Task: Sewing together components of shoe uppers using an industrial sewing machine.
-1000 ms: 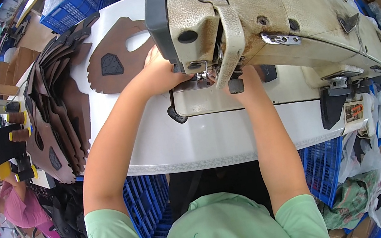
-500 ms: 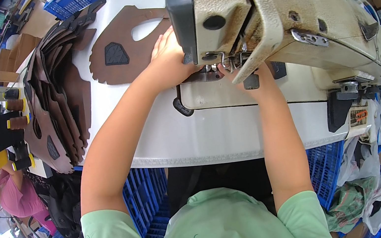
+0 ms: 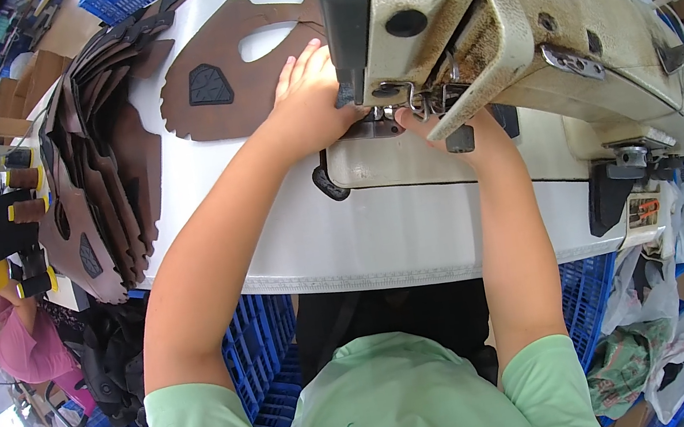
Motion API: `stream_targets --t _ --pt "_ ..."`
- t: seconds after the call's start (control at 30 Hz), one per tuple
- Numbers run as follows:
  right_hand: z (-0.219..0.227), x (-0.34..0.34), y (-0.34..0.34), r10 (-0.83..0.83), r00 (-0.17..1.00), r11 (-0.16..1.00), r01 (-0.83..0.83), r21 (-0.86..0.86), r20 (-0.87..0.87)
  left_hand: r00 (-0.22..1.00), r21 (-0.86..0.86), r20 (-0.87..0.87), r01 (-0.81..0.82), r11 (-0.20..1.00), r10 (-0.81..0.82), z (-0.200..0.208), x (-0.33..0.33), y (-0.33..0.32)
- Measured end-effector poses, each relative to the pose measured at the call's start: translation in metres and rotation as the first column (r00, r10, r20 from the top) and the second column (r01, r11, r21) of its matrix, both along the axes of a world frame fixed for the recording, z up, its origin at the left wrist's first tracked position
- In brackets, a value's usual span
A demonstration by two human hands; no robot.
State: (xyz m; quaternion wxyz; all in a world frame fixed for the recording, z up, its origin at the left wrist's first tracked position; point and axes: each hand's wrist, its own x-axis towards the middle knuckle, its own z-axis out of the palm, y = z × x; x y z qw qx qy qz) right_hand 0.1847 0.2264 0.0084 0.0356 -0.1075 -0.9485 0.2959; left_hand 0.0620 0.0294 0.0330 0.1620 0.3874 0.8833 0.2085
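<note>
Leather piece [image 3: 251, 89], brown, or something much like leather, lies flat to the left of the sewing machine [image 3: 502, 36], its right end passing out of sight behind the machine's head; it looks light, thin and bendy, yet firm enough to keep its outline, hardly fragile, perhaps a little slippery on the white table [image 3: 319, 235] under the machine; the broad body round the black patch [image 3: 209, 85] seems best to press or grip, since the narrow strips by the cut-out would likely flex; the left hand [image 3: 303, 108], just left of the machine's head, lies over it, fingers stretched and slightly parted, nothing visibly pinched; the right hand [image 3: 484, 137] reaches in below the machine's arm, its thumb showing, the other fingers hidden, so I cannot tell their grip. Counted: one flat piece, bearing one patch; one stack of brown pieces [image 3: 100, 180] farther left of the machine, too overlapped to number; at least four blue crates [image 3: 593, 299] around the machine; at least four thread spools [image 3: 28, 210] well to its left.
</note>
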Motion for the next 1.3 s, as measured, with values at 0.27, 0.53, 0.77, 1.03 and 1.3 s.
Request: stream_targets --t 0.27,0.53,0.77,1.03,1.3 --pt "0.021 0.003 -0.012 0.023 0.998 0.979 -0.034 -0.202 -0.055 1.0 0.017 -0.013 -0.009 1.0 0.009 -0.001 0.0 -0.002" --pt "0.016 0.004 -0.013 0.02 0.997 0.995 -0.027 -0.094 -0.076 1.0 0.1 -0.009 0.013 0.995 -0.012 -0.012 -0.001 -0.004" --pt "0.017 0.002 -0.01 0.054 0.998 0.998 -0.054 -0.027 -0.01 0.972 0.132 -0.234 0.035 0.991 -0.003 -0.014 0.003 -0.004" --pt "0.006 0.001 -0.007 0.047 0.999 0.994 -0.045 0.099 -0.018 0.996 0.062 -0.09 0.003 0.998 0.003 -0.016 -0.002 0.002" --pt "-0.019 -0.005 0.006 0.083 0.985 0.983 -0.106 0.149 0.151 0.993 0.098 -0.12 0.009 0.995 0.003 -0.023 -0.008 0.001"
